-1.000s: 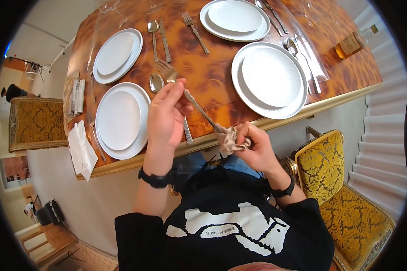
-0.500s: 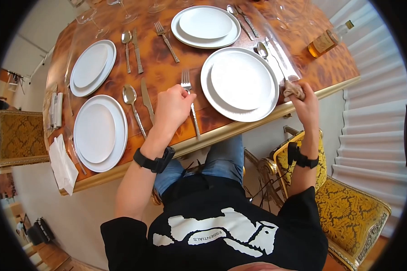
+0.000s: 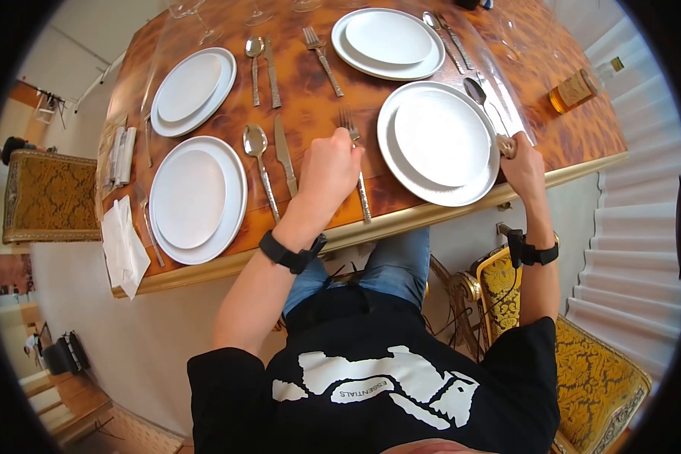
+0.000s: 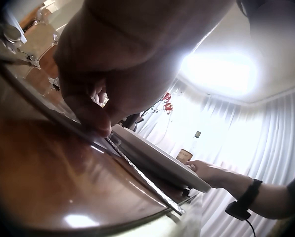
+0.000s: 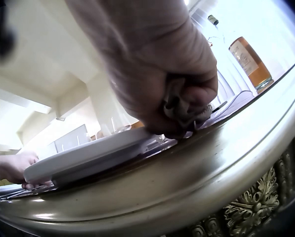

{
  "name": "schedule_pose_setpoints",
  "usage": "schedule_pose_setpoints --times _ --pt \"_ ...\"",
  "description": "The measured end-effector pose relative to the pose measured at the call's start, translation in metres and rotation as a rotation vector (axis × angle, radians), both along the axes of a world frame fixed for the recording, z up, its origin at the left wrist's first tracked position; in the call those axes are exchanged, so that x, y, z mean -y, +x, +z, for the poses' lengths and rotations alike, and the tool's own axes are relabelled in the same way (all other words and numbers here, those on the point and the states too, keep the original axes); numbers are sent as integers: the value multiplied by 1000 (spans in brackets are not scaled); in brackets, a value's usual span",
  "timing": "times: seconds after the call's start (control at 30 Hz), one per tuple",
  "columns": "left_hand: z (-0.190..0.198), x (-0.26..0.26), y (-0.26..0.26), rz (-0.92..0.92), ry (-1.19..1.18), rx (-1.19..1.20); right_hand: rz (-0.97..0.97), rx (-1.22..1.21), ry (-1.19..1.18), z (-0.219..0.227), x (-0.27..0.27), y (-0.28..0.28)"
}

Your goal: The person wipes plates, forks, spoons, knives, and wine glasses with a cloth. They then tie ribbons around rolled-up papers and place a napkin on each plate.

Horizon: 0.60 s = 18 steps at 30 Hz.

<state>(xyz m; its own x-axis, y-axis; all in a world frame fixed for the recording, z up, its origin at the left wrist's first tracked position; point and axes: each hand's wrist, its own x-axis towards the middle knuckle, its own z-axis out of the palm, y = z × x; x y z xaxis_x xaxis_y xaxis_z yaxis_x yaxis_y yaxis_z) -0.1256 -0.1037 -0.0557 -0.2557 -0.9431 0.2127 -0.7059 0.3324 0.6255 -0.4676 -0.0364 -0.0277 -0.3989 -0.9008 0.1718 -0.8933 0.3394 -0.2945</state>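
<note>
Beside the front right plate (image 3: 440, 140), a fork (image 3: 363, 189) lies along its left side. My left hand (image 3: 329, 168) is over the fork's upper part, thumb and fingertip pinching it; the left wrist view shows the patterned handle (image 4: 145, 178) running out from under the fingertips. To the right of the plate my right hand (image 3: 523, 168) grips a crumpled beige cloth (image 3: 507, 146), seen bunched in the curled fingers in the right wrist view as a cloth (image 5: 177, 104). A spoon (image 3: 475, 91) lies just beyond it, its lower handle hidden by cloth and hand.
A knife (image 3: 284, 155) and another spoon (image 3: 256, 141) lie left of my left hand, beside stacked plates (image 3: 193, 200). A bottle (image 3: 575, 91) stands at the right, glasses (image 3: 197, 23) at the back left. White napkins (image 3: 125, 246) hang over the left front edge.
The fork has gone from between my hands down to the table beside the plate. My right hand has moved with the cloth to the plate's right side. The head view has shifted.
</note>
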Motion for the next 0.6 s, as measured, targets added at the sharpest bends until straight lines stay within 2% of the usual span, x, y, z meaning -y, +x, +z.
schedule_pose_setpoints --times 0.2,0.27,0.33,0.4,0.43,0.47,0.5,0.53,0.57,0.6 --pt "-2 5 -6 -7 -16 -1 -69 155 -53 14 -9 -11" --pt "7 2 -2 -16 7 -10 -29 165 -186 22 -15 -10" --pt "21 -9 4 -5 37 -43 -34 209 -215 35 -26 -10" --pt "43 -32 17 -64 52 -67 61 462 -333 39 -38 -16" --pt "54 -46 23 -131 64 -96 63 470 -326 42 -44 -11" --pt "65 -59 29 -128 70 -90 44 637 -363 47 -51 -1" --pt "76 -72 34 -177 224 -170 23 803 -401 48 -58 11" --pt "80 -82 37 -226 376 -250 20 809 -399 45 -64 28" --pt "79 -91 36 -226 380 -247 174 950 -418 42 -71 50" --pt "75 -98 31 -215 465 -475 334 1087 -437 39 -74 73"
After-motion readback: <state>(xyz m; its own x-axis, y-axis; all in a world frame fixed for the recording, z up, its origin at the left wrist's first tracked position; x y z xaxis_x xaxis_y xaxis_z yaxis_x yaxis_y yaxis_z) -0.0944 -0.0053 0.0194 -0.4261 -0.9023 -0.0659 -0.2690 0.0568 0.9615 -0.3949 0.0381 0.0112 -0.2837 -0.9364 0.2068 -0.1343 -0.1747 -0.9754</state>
